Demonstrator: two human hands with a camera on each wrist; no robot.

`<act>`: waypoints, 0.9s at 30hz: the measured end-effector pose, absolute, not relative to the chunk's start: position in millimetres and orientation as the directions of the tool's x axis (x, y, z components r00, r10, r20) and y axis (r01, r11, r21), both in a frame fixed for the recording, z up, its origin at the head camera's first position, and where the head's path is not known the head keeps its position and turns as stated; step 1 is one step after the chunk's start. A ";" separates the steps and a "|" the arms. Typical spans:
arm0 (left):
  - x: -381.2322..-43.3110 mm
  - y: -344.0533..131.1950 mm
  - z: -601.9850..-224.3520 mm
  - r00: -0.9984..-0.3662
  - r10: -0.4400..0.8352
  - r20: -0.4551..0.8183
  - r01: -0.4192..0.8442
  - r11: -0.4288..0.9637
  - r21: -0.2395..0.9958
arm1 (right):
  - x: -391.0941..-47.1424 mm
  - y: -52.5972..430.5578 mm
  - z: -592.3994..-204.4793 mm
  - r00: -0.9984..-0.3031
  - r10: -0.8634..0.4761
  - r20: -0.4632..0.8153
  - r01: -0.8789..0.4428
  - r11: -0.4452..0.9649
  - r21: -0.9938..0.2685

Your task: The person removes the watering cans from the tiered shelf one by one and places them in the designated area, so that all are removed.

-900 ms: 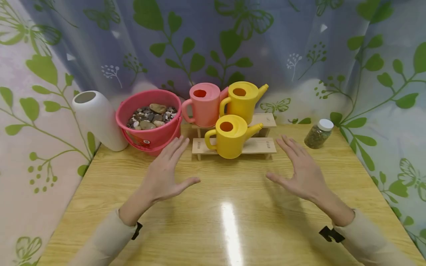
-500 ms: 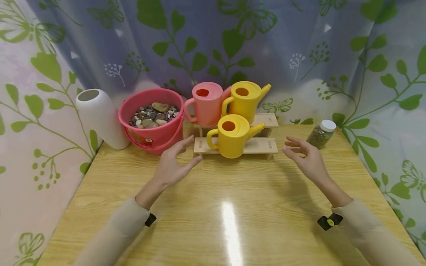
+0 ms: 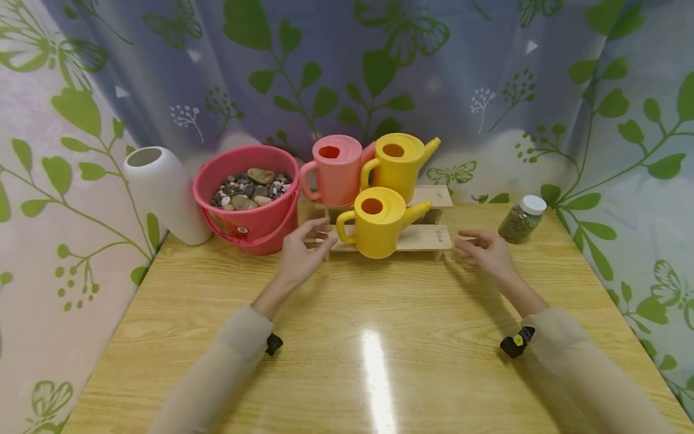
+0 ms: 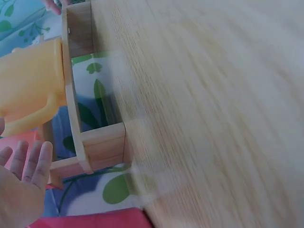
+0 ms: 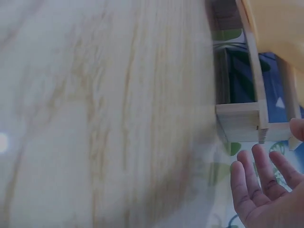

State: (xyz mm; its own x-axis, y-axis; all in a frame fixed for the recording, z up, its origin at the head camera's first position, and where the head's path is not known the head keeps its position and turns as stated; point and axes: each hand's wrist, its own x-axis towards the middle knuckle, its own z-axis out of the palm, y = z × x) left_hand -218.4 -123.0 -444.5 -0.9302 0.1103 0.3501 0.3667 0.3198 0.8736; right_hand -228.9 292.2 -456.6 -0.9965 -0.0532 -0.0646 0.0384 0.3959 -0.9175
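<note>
A two-step wooden stand (image 3: 423,237) holds a yellow watering can (image 3: 377,226) on its lower step. On the upper step are a pink watering can (image 3: 337,172) and another yellow watering can (image 3: 400,163). My left hand (image 3: 305,253) is at the stand's left end, fingers loosely bent, holding nothing; in the head view I cannot tell if the fingertips touch it. In the left wrist view the fingers (image 4: 29,164) lie beside the stand's end. My right hand (image 3: 490,256) hovers just off the right end, with relaxed, empty fingers (image 5: 256,183) in the right wrist view.
At the back left, a pink bucket (image 3: 255,226) of stones stands beside a white vase (image 3: 168,199). A white-lidded jar (image 3: 522,223) of dark green bits is at the right, behind my right hand. A patterned curtain (image 3: 325,60) hangs along the table's (image 3: 303,374) back.
Both hands have moved inward toward the two ends of the wooden stand, and their spread fingers have bent somewhat. The cans, bucket, vase and jar stay in place.
</note>
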 end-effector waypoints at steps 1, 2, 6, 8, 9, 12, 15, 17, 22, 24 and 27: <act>-220.7 -120.7 -445.1 -0.933 0.102 0.346 0.360 0.321 0.876 | -231.3 291.1 -457.9 -0.996 -0.049 -0.075 0.049 0.398 -0.916; -223.2 -118.5 -445.9 -0.934 0.094 0.344 0.356 0.317 0.879 | -233.7 290.3 -459.6 -0.996 -0.042 -0.083 0.060 0.395 -0.917; -231.2 -109.6 -447.1 -0.934 0.080 0.349 0.357 0.290 0.888 | -241.8 287.8 -466.7 -0.991 -0.021 -0.129 0.111 0.381 -0.918; -234.1 -106.0 -446.4 -0.932 0.086 0.351 0.360 0.284 0.889 | -244.5 286.4 -469.1 -0.988 -0.020 -0.150 0.132 0.369 -0.920; -235.4 -104.6 -445.8 -0.931 0.092 0.352 0.364 0.286 0.887 | -245.4 285.7 -469.8 -0.987 -0.025 -0.160 0.140 0.366 -0.920; -238.3 -102.6 -443.6 -0.930 0.109 0.350 0.366 0.311 0.877 | -246.8 283.6 -470.9 -0.985 -0.038 -0.170 0.145 0.362 -0.921; -241.0 -102.2 -440.7 -0.932 0.130 0.340 0.364 0.330 0.871 | -246.7 283.0 -471.4 -0.985 -0.045 -0.167 0.141 0.359 -0.923; -242.2 -103.6 -438.5 -0.936 0.146 0.321 0.352 0.334 0.874 | -246.6 282.7 -471.8 -0.985 -0.047 -0.164 0.138 0.354 -0.925; -241.5 -109.4 -432.8 -0.947 0.190 0.259 0.310 0.332 0.891 | -246.4 282.9 -471.9 -0.986 -0.057 -0.159 0.130 0.345 -0.930; -238.7 -112.0 -430.7 -0.948 0.197 0.249 0.304 0.338 0.891 | -246.1 283.3 -471.4 -0.985 -0.061 -0.159 0.129 0.342 -0.931; -231.8 -117.4 -429.2 -0.947 0.193 0.259 0.314 0.361 0.878 | -246.2 283.8 -470.9 -0.984 -0.065 -0.166 0.134 0.338 -0.931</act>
State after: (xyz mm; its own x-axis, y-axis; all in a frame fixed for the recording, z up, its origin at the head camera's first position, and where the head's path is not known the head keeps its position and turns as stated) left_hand -231.8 -117.4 -429.2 -0.9465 0.1929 0.2587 0.3136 0.3611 0.8782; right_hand -246.2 283.8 -470.9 -0.9841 -0.0648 -0.1656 0.1344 0.3384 -0.9314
